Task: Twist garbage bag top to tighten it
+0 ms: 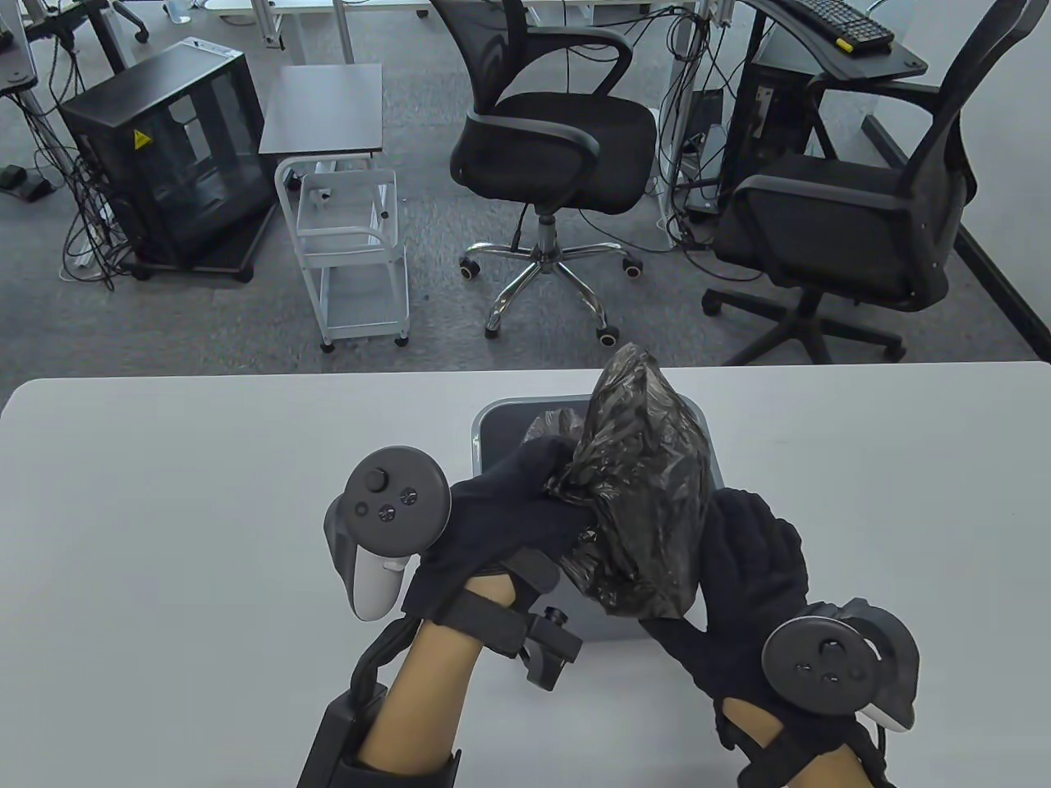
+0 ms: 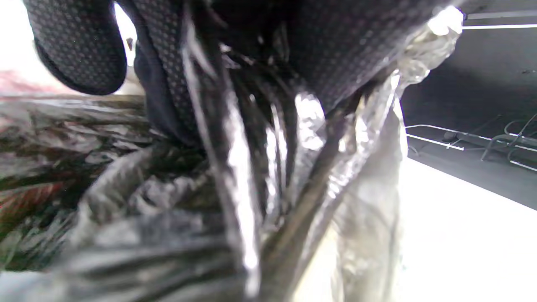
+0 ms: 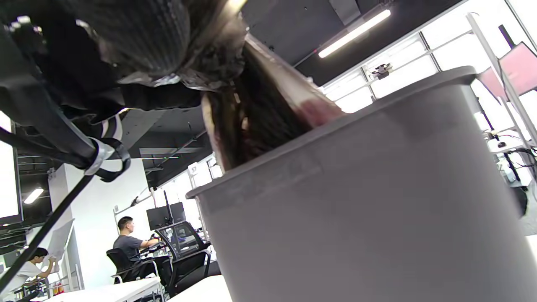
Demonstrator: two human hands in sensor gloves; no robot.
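A black garbage bag (image 1: 644, 476) rises out of a grey bin (image 1: 493, 427) on the white table (image 1: 164, 509). Its top is gathered into a crumpled bunch. My left hand (image 1: 509, 517) grips the gathered bag from the left, above the bin. My right hand (image 1: 739, 574) grips the bag's near end from below and to the right. In the left wrist view the bag's plastic (image 2: 251, 188) runs in tight pleats under my gloved fingers (image 2: 79, 50). In the right wrist view the bag neck (image 3: 256, 117) stretches from the bin's rim (image 3: 327, 130) up into my gloved fingers (image 3: 138, 37).
Beyond the table's far edge stand two black office chairs (image 1: 550, 139) (image 1: 862, 222), a white cart (image 1: 353, 246) and a black computer case (image 1: 172, 156) on the carpet. Bare tabletop lies left and right of the bin.
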